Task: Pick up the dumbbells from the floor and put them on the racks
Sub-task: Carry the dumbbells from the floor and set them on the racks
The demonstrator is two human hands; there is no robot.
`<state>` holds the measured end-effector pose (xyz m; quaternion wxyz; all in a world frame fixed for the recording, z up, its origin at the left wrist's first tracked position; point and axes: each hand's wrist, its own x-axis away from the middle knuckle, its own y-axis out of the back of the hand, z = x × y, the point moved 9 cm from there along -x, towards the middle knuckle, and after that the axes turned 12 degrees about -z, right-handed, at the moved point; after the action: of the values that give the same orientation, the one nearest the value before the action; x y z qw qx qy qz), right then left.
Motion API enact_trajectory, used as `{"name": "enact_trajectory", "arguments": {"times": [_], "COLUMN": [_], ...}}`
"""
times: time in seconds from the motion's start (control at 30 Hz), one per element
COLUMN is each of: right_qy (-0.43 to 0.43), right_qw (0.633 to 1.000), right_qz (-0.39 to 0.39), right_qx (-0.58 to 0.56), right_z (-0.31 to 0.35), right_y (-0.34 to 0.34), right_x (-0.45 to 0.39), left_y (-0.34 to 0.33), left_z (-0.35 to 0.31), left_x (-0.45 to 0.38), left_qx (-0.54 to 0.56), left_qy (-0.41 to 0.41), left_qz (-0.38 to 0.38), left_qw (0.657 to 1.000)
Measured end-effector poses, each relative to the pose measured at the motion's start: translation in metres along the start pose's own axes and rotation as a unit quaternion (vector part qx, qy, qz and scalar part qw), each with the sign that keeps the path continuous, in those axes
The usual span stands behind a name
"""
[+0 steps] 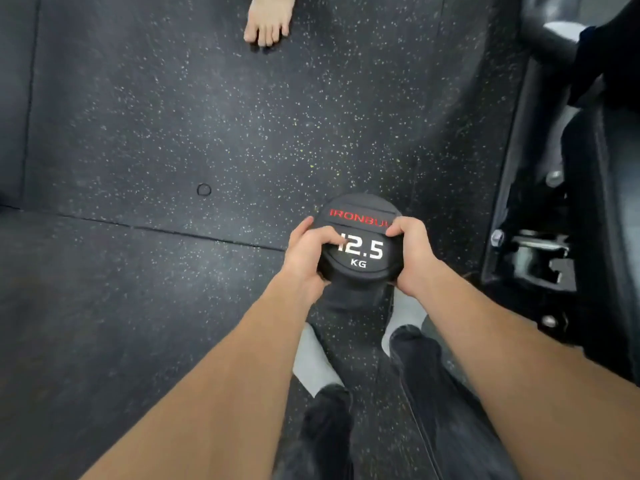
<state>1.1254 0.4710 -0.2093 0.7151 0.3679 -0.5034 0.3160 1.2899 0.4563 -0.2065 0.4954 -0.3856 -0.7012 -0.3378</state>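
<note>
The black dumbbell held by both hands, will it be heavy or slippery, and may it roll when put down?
The dumbbell is probably heavy for its size: its end reads 12.5 KG, and both the left hand and right hand grip it. The smooth end face may slip, so holding the rim seems wise. Its round ends could roll on the floor.

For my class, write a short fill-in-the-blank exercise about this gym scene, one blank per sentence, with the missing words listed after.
1. The end face of the dumbbell is marked ____ KG.
2. The left hand and right hand grip the dumbbell's upper ____.
3. The brand lettering on the dumbbell is coloured ____.
4. A bare ____ rests on the floor at the top of the view.

Missing words: 12.5; head; red; foot
</note>
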Motion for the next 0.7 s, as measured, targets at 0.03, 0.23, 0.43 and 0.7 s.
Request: {"name": "enact_trajectory", "arguments": {"times": [0.03,0.23,0.43,0.7], "right_qy": [0.000,-0.015,0.022,0.021], "right_qw": [1.000,0.999,0.995,0.986], "right_qz": [0.000,0.041,0.062,-0.053], "right_qx": [0.000,0.020,0.076,0.159], "right_z": [-0.014,-0.098,-0.098,-0.086], "right_y": [0.006,0.030,0.031,0.035], "right_x": [0.003,0.006,0.007,0.003], "left_y": [0.009,0.062,0.078,0.083], "left_z": [0.013,0.088,0.076,0.073], "left_x": [0.004,0.002,-0.002,-0.002], "left_qx": [0.007,-0.007,-0.092,-0.164], "left_qy": [0.014,0.067,0.053,0.059], "left_qz": [0.005,-0.037,-0.075,-0.109], "left_qw": [1.000,0.997,0.991,0.979]}}
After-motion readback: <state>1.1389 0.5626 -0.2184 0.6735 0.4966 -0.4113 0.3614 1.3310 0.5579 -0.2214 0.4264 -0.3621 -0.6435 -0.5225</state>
